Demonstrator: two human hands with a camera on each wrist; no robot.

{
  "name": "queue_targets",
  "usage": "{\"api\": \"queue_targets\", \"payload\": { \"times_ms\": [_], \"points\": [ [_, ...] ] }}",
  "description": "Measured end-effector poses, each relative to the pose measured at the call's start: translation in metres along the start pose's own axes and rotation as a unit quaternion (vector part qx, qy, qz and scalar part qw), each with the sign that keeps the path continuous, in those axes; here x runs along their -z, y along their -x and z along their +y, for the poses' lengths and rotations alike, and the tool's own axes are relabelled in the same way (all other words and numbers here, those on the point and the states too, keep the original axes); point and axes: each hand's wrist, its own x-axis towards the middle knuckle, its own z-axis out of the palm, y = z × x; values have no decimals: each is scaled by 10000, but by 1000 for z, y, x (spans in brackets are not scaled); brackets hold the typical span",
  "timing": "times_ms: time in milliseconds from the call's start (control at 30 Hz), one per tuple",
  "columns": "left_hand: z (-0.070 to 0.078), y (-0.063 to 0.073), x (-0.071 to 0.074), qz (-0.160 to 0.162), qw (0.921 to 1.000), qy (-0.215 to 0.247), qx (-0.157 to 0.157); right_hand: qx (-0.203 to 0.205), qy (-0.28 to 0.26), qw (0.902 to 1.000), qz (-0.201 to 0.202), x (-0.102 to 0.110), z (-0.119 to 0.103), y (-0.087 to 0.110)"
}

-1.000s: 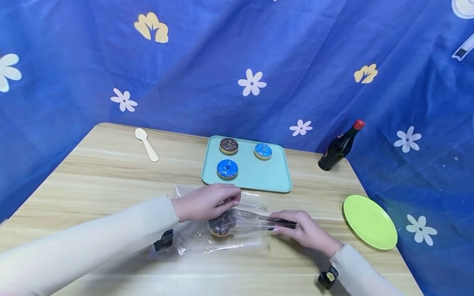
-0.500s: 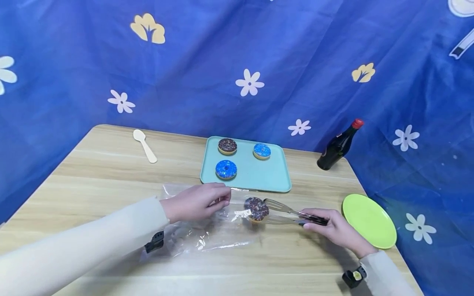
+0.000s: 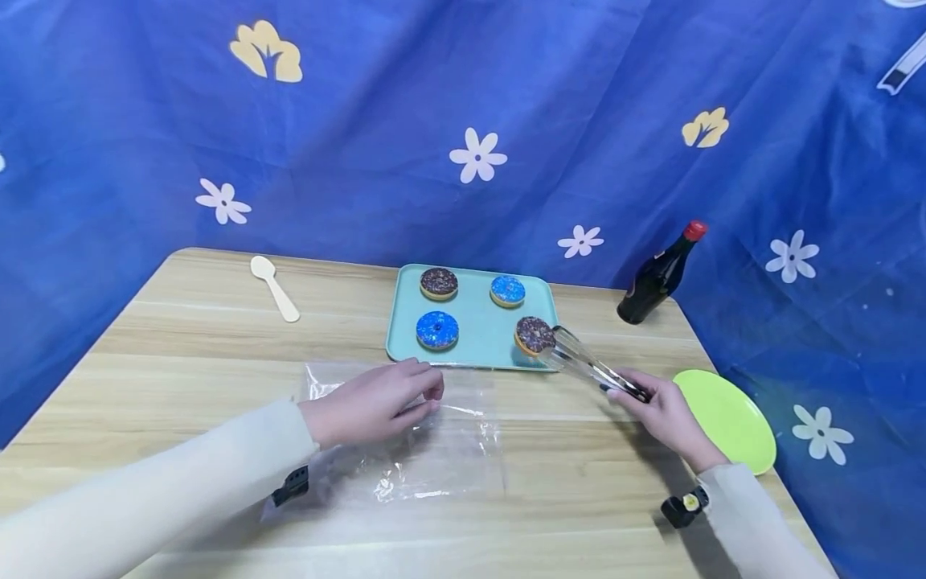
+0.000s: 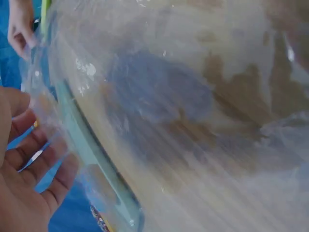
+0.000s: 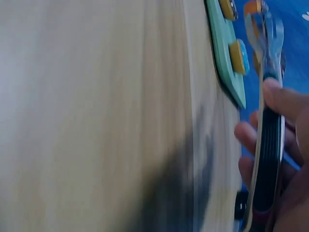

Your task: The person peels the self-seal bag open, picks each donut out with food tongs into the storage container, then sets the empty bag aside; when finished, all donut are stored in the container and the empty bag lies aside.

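Note:
My right hand (image 3: 665, 420) grips a pair of tongs (image 3: 589, 367) by the black handles. Held at the tongs' tips is a chocolate donut (image 3: 534, 333) with sprinkles, over the front right corner of the light-green tray (image 3: 477, 354); whether it touches the tray I cannot tell. On the tray sit another chocolate donut (image 3: 438, 281) and two blue donuts, one at front left (image 3: 437, 328) and one at back right (image 3: 508, 289). My left hand (image 3: 369, 404) holds the upper edge of a clear plastic bag (image 3: 452, 458) lying in front of the tray. Some fingers show through its film in the left wrist view.
A white spoon (image 3: 275, 288) lies at the back left of the wooden table (image 3: 217, 378). The dark bottle (image 3: 658, 277) with a red cap stands at the back right. A lime-green plate (image 3: 731, 418) is near the right edge, beside my right hand. Blue cloth hangs behind.
The tongs have drawn the chocolate donut out of the bag to the right, then forward over the tray. My left hand has stayed at the bag, which now lies flatter.

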Motion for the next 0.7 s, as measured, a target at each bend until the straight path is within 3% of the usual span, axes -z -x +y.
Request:
{"api": "queue_targets", "payload": {
  "times_ms": [100,333,500,700],
  "points": [
    [2,5,-2,-50,9993,-354,-142,64,242,9997,82,-10,-3,-13],
    [-2,22,-11,-577,9920,-1049,-410,204,631,9977,116,-24,-11,-35],
    [-6,33,-19,-892,9903,-1005,-364,118,643,9979,-17,-27,-11,-37],
    [-10,36,-25,-1117,9877,-1044,-338,93,693,9975,-138,-27,-11,-37]
  ]
}}
